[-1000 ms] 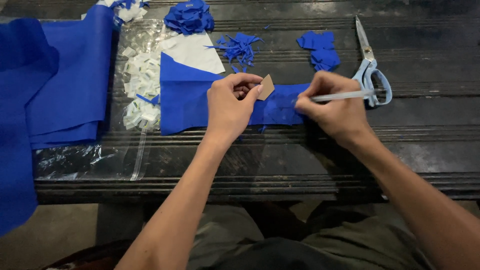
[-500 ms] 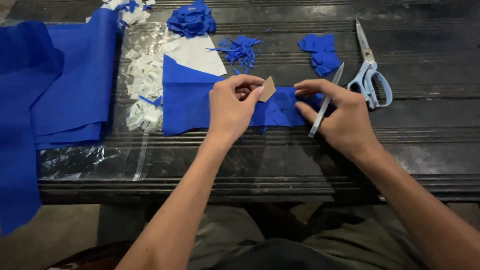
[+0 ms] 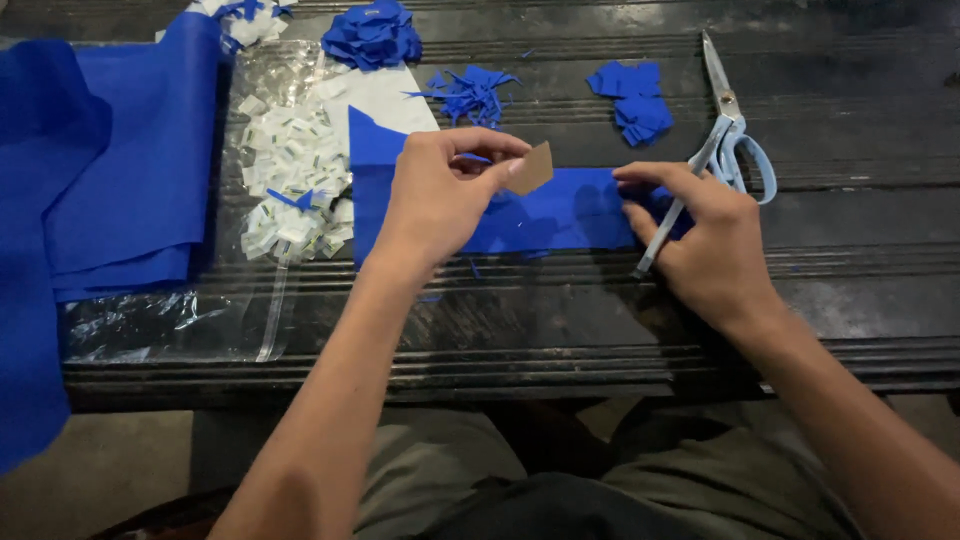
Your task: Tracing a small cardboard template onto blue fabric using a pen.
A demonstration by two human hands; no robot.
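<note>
Head view: a small tan cardboard template (image 3: 530, 168) is pinched between thumb and fingers of the left hand (image 3: 440, 195) over a blue fabric strip (image 3: 560, 212) laid flat on the dark slatted table (image 3: 600, 310), while a pale pen (image 3: 662, 236) is gripped in the closed fingers of the right hand (image 3: 705, 240), tip down on the strip. Finished stock is judged to be a blue rosette (image 3: 372, 35), a stack of cut blue pieces (image 3: 630, 95) and blue trimmings (image 3: 470, 92); the strip is uncut, the scissors (image 3: 735, 130) lying unheld, and folded blue cloth (image 3: 130, 170) remains at the left.

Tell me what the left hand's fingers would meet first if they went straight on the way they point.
Probably the right hand: the left hand holds a small brown card piece pointing right, over the blue sheet. Height is unclear.
</note>
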